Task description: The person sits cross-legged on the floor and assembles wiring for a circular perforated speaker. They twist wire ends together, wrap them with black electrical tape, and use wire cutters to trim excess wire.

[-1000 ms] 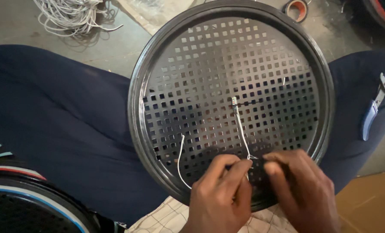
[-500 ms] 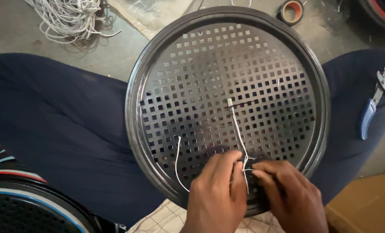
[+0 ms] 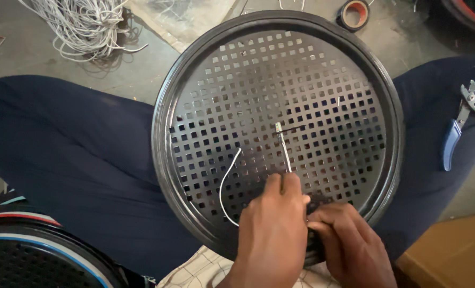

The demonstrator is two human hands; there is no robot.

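A round black metal grille [image 3: 280, 96] with square holes lies across my lap. A thin white wire [image 3: 283, 145] stands up from its lower middle, and a second loop of white wire [image 3: 225, 188] curves to the left. My left hand [image 3: 272, 234] pinches the upright wire just below its middle. My right hand [image 3: 346, 240] presses its closed fingers against the grille's near rim, beside the left hand; what it grips is hidden.
Blue-handled pliers [image 3: 458, 128] rest on my right leg. A bundle of white wires [image 3: 83, 24] lies on the floor at top left, a roll of tape [image 3: 353, 13] at top. A second round grille [image 3: 29, 256] sits bottom left, a cardboard box [image 3: 456, 256] bottom right.
Both hands slid slightly left along the near rim. The left hand moved up onto the upright wire and closed on it; the wire now stands straighter.
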